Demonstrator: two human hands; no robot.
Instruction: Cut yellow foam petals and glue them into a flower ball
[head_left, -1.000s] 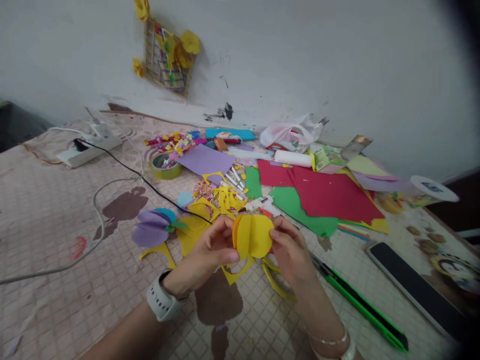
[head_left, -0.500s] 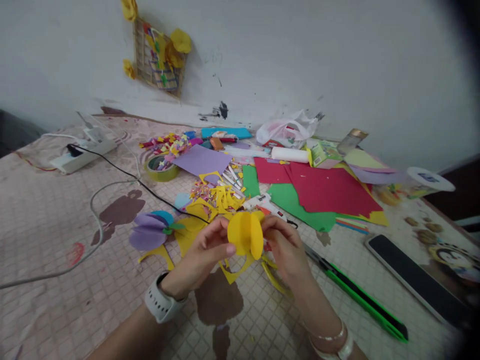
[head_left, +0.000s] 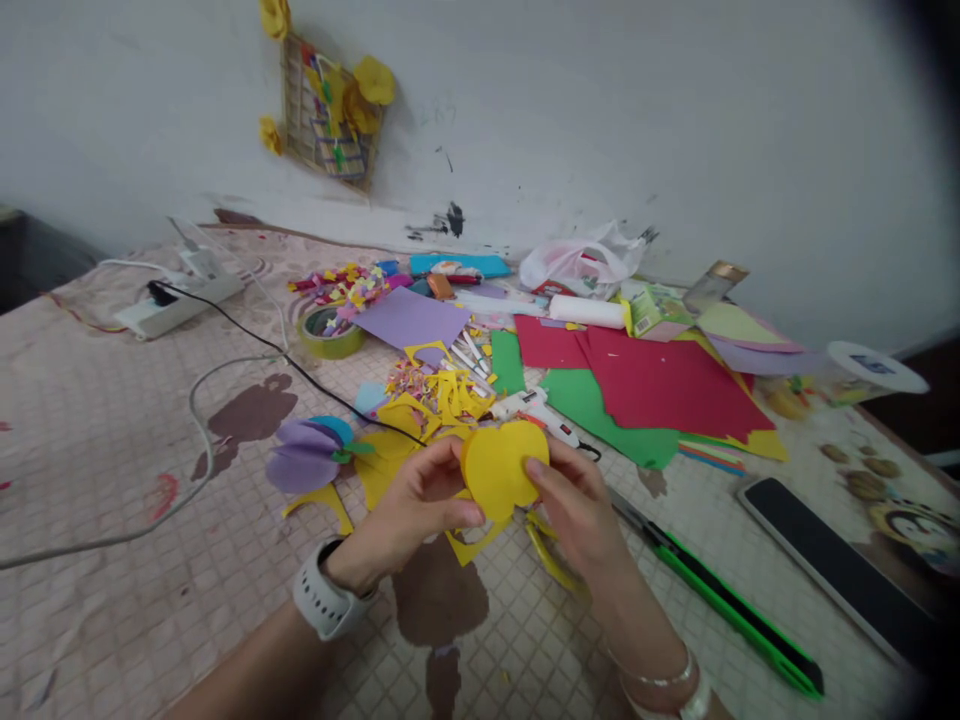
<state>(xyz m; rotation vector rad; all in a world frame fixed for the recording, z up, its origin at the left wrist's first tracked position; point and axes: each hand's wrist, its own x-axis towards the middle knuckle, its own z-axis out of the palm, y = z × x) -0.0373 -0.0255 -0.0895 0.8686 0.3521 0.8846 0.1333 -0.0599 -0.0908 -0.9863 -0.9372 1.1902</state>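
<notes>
Between my two hands is a yellow paper shape (head_left: 501, 465) made of folded round pieces, held above the table. My left hand (head_left: 427, 490) pinches its left edge. On the other side, my right hand (head_left: 574, 500) grips the right edge, with the thumb lying on the front face. Below them lie yellow paper offcuts (head_left: 472, 545). To the left rests a purple layered paper shape (head_left: 304, 460) with blue and green parts. A glue gun (head_left: 536, 408) lies just behind my hands. A green utility knife (head_left: 727, 590) is to the right of my right hand.
Red sheets (head_left: 667, 385) and green paper (head_left: 600, 415) lie at the right, near a dark flat phone-like slab (head_left: 825, 560). A tape roll (head_left: 328, 335) stands left of a purple sheet (head_left: 416, 320). A power strip (head_left: 180, 305) trails cables across the left side.
The yellow paper shape has turned, so a broad flat face now shows instead of the standing fold. My right thumb has come onto its front. The view has shifted slightly.
</notes>
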